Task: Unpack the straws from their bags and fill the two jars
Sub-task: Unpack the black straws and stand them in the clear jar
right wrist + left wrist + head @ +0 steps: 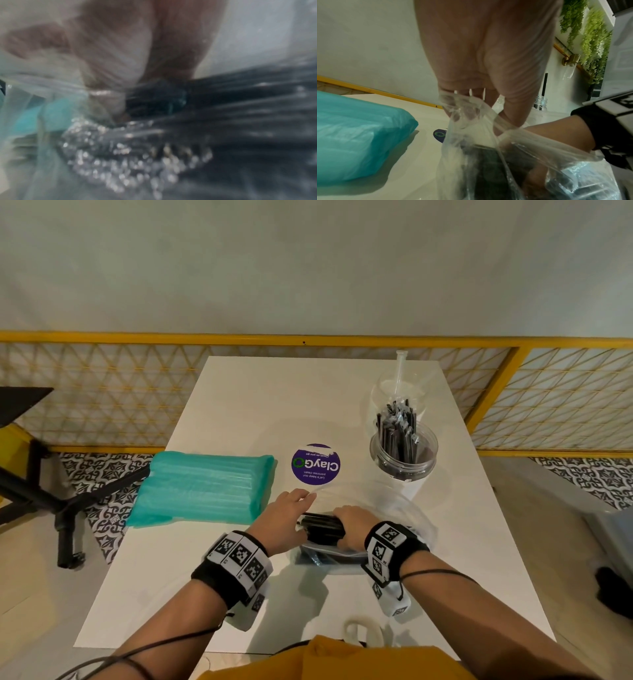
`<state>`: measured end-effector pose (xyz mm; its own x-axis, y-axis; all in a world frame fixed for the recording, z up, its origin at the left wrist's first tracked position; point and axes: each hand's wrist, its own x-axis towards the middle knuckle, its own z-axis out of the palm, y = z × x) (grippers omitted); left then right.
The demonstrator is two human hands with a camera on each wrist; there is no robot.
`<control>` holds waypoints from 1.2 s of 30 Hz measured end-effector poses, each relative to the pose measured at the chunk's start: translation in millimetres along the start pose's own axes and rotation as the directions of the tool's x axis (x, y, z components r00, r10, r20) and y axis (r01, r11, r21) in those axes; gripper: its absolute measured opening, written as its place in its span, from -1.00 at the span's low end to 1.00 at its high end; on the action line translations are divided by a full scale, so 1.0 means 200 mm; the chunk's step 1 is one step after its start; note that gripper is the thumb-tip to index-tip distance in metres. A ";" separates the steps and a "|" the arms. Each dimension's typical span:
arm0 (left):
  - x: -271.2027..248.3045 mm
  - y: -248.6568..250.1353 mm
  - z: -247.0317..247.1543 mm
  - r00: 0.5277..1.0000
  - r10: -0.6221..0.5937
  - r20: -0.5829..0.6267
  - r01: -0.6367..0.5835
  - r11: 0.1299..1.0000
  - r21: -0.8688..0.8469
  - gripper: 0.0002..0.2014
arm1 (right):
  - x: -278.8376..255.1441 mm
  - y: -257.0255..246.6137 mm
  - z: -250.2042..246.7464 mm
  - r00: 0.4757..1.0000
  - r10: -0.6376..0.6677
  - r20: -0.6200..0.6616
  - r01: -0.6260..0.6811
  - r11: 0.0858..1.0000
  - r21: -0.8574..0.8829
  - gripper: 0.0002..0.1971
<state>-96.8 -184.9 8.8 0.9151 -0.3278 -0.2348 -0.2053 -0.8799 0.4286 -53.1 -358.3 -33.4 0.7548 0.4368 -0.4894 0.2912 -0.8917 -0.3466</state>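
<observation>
Right hand clamped on a bundle of black straws inside the clear bag, jar up and to the right.

Nearest, the right hand [351,527] reaches into the clear bag [404,510] lying on the white surface [239,398], its grip curled round the black straws [322,525], whose long axis runs left to right across the body. The left hand [286,520] pinches the bag's mouth just beside it, holding the film open. Farther out, the black-straw jar [404,453] stands upright, already well stocked, to the right and beyond the bundle, so the right hand is the nearer one; the straws must turn upright to enter. Behind it a second jar [397,392] looks nearly empty. The teal bag [202,487] lies to the left, well apart, so the path is open.
</observation>
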 end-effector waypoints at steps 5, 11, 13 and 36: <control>0.02 0.00 0.00 1.000 0.002 0.019 -0.001 1.000 -0.009 -0.31 | -0.02 0.01 -0.02 1.000 -0.011 -0.027 0.010 0.999 -0.048 -0.64; 0.04 0.01 -0.01 1.000 0.005 -0.018 -0.006 0.998 -0.058 -0.30 | -0.10 0.06 -0.09 0.990 -0.025 -0.137 0.035 0.997 0.075 -0.68; 0.05 0.00 -0.02 0.999 0.008 -0.040 -0.011 0.995 -0.099 -0.28 | -0.16 0.06 -0.12 0.980 -0.047 -0.195 0.070 0.991 0.116 -0.73; 0.08 -0.02 -0.01 1.000 -0.005 -0.008 0.004 0.992 -0.128 -0.28 | -0.36 0.14 -0.87 0.458 0.398 -0.795 0.525 0.601 0.603 -0.75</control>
<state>-80.8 -185.8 5.0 0.9188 -0.3210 -0.2298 -0.1559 -0.8297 0.5360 2.4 -435.9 132.2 0.9287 -0.2492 0.2745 0.2171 -0.2347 -0.9475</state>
